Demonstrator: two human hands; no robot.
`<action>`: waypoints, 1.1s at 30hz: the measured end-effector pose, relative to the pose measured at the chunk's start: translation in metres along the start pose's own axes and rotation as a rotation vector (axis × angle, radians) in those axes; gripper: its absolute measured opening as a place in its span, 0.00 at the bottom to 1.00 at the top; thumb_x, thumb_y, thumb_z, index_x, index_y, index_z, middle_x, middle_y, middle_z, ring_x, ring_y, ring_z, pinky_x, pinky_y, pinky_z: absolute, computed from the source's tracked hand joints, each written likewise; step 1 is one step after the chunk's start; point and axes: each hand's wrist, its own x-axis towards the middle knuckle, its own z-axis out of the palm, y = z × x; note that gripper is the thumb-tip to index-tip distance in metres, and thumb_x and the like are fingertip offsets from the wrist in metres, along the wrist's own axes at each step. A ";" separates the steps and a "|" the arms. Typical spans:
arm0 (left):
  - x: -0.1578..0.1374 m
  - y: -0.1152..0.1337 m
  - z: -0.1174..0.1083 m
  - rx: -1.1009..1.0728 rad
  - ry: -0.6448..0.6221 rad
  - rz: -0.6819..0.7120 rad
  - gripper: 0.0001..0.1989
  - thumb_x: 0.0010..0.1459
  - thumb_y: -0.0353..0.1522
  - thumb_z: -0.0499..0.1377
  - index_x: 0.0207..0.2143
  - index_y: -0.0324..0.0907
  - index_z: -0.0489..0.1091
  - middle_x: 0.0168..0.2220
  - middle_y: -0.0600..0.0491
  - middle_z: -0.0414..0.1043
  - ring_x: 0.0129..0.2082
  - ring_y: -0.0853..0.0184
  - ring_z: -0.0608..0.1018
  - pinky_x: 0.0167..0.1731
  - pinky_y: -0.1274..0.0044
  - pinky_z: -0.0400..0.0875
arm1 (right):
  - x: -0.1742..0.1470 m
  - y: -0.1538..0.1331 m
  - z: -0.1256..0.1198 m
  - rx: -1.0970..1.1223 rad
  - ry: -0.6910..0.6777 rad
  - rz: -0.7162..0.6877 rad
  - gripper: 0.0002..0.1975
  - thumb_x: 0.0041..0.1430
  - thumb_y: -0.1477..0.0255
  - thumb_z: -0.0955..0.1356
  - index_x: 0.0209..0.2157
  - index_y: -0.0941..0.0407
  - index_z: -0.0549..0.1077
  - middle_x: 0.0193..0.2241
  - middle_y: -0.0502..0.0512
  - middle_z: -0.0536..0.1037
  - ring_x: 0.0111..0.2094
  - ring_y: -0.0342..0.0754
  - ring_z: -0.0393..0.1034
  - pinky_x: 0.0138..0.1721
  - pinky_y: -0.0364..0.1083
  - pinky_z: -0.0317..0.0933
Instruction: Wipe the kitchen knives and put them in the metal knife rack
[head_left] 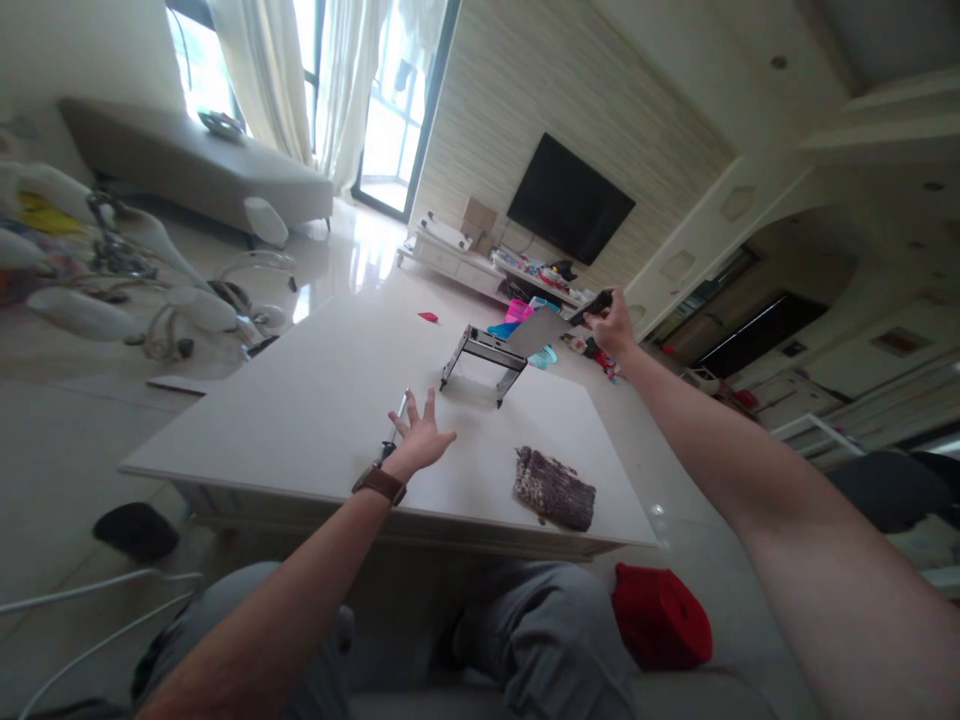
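My left hand [421, 436] hovers over the white table [315, 400] with its fingers spread, just beside a thin pen-like tool [397, 420] that lies on the top. A brown watch strap sits on that wrist. My right hand [611, 325] is raised past the table's far right corner and grips a small black remote-like object [590, 306]. Between the hands stands a dark metal folding stand [484, 355] with a grey flat panel [536, 332] at its right end.
A dark patterned pouch [555, 488] lies near the table's front right edge, a small red piece [428, 317] at the far side. A red cushion [660, 615] sits by my knees. A television [570, 198], low cabinet [457, 255], sofa [195, 170] and floor clutter [112, 270] surround the table.
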 end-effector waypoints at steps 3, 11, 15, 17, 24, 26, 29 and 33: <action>0.001 0.000 -0.002 -0.001 -0.017 -0.013 0.50 0.59 0.39 0.57 0.73 0.34 0.31 0.74 0.29 0.20 0.71 0.47 0.20 0.66 0.46 0.25 | 0.011 0.004 0.004 -0.039 0.004 -0.038 0.26 0.51 0.66 0.74 0.49 0.48 0.63 0.38 0.48 0.73 0.40 0.50 0.76 0.45 0.61 0.76; 0.006 0.003 -0.001 -0.044 0.004 0.009 0.50 0.58 0.38 0.57 0.73 0.34 0.32 0.74 0.27 0.23 0.72 0.47 0.23 0.66 0.45 0.26 | 0.020 0.021 0.022 -0.012 -0.027 0.019 0.24 0.48 0.71 0.75 0.44 0.51 0.63 0.36 0.48 0.73 0.39 0.49 0.76 0.43 0.58 0.76; 0.006 0.008 0.002 -0.063 -0.010 0.018 0.49 0.58 0.38 0.57 0.73 0.33 0.32 0.74 0.29 0.23 0.72 0.48 0.22 0.67 0.48 0.25 | 0.020 0.029 0.028 0.011 -0.038 0.019 0.23 0.47 0.73 0.74 0.42 0.51 0.62 0.35 0.48 0.73 0.40 0.50 0.76 0.44 0.59 0.76; 0.005 0.011 0.004 -0.070 -0.020 0.021 0.50 0.58 0.38 0.57 0.73 0.34 0.32 0.74 0.29 0.23 0.72 0.49 0.22 0.67 0.49 0.24 | 0.019 0.032 0.029 0.020 -0.036 0.030 0.23 0.47 0.74 0.74 0.43 0.50 0.62 0.35 0.47 0.73 0.41 0.50 0.77 0.45 0.59 0.75; 0.006 0.014 0.007 -0.078 -0.032 0.014 0.50 0.58 0.38 0.57 0.73 0.34 0.32 0.74 0.30 0.23 0.73 0.50 0.23 0.68 0.50 0.24 | 0.018 0.033 0.029 0.029 -0.053 0.065 0.26 0.44 0.76 0.73 0.43 0.50 0.60 0.36 0.48 0.74 0.40 0.51 0.77 0.47 0.60 0.74; 0.006 0.014 0.007 -0.082 -0.037 0.006 0.50 0.58 0.38 0.57 0.73 0.35 0.32 0.74 0.29 0.22 0.72 0.49 0.23 0.68 0.50 0.25 | 0.019 0.034 0.029 0.038 -0.037 0.075 0.25 0.44 0.76 0.73 0.42 0.50 0.60 0.35 0.47 0.73 0.39 0.51 0.77 0.46 0.60 0.75; 0.006 0.014 0.007 -0.083 -0.050 0.001 0.50 0.58 0.38 0.57 0.74 0.34 0.32 0.74 0.29 0.21 0.72 0.48 0.23 0.67 0.49 0.23 | 0.023 0.037 0.032 0.059 -0.021 0.101 0.25 0.44 0.74 0.73 0.41 0.49 0.59 0.34 0.47 0.74 0.38 0.51 0.77 0.43 0.58 0.76; 0.006 0.015 0.006 -0.079 -0.061 0.010 0.50 0.58 0.39 0.57 0.73 0.33 0.32 0.74 0.29 0.22 0.72 0.49 0.23 0.67 0.49 0.23 | 0.029 0.042 0.034 0.062 -0.015 0.115 0.26 0.43 0.73 0.73 0.42 0.50 0.59 0.33 0.46 0.74 0.35 0.49 0.75 0.40 0.58 0.76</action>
